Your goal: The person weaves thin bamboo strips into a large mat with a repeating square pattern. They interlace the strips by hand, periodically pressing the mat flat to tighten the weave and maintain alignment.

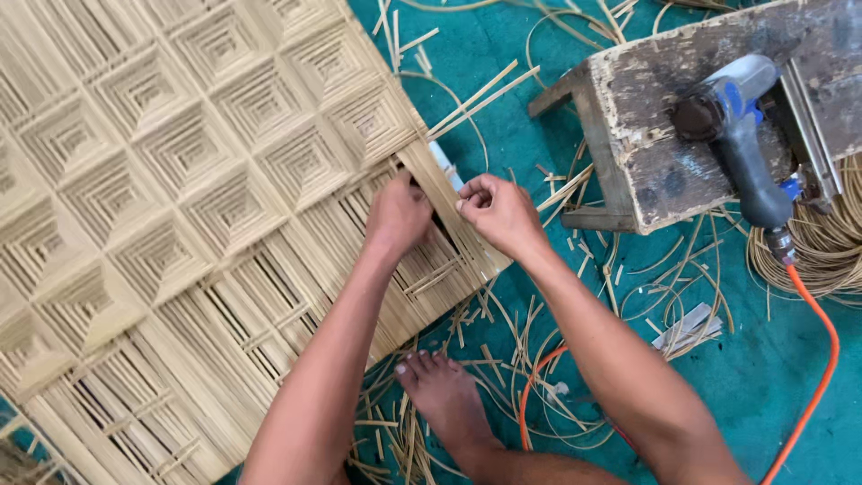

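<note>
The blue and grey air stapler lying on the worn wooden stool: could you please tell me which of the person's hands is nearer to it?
The right hand is nearer. It pinches at the edge of the woven cane panel, left of the worn wooden stool bearing the blue and grey air stapler. The left hand rests on the panel, farther off.

Pale tan panel point(180, 180) in nested diamonds; teal floor point(772, 377); orange hose point(822, 350) (perhaps rubber).
</note>
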